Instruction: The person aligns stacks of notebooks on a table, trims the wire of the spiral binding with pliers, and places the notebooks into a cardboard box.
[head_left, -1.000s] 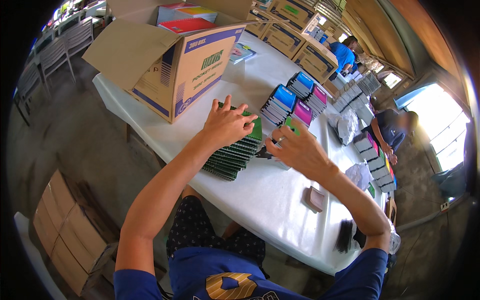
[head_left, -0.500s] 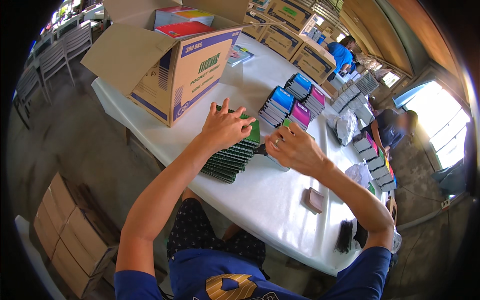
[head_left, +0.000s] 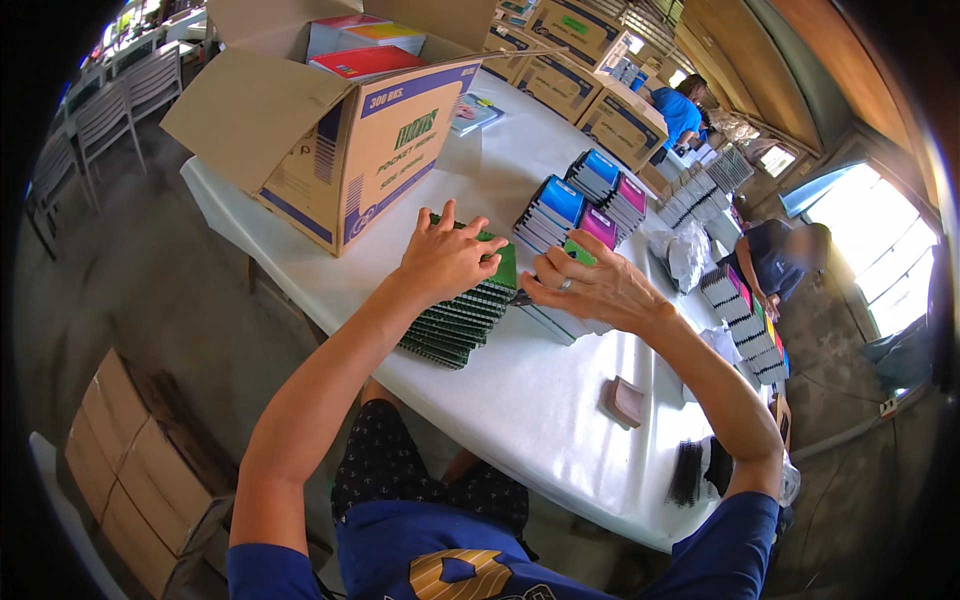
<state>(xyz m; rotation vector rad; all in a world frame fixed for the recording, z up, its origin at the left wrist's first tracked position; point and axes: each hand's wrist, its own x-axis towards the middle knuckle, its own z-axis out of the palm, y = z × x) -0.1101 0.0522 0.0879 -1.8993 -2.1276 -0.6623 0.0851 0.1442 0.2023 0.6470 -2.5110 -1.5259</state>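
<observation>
A stack of green spiral notebooks [head_left: 462,318] leans near the table's front edge, its dark spirals facing me. My left hand [head_left: 445,258] lies on top of it with fingers spread, pressing on the covers. Close by on the right, my right hand [head_left: 598,287] is closed around a small dark tool [head_left: 520,298]. Only the tool's dark tip shows by the stack's right side; the hand hides its kind. Under and behind my right hand stands another stack of notebooks [head_left: 562,325], white page edges toward me, with a bit of green cover showing.
Blue notebooks [head_left: 560,200] and magenta notebooks [head_left: 600,226] stand beyond my hands. An open carton [head_left: 400,150] holds more notebooks at the left. A curved brownish piece [head_left: 627,401] and black spirals [head_left: 686,473] lie at right. Another person [head_left: 775,262] works at the table's right side.
My right hand has turned and shifted slightly down and right, uncovering more of the stack behind it. The left hand stays on the green notebooks.
</observation>
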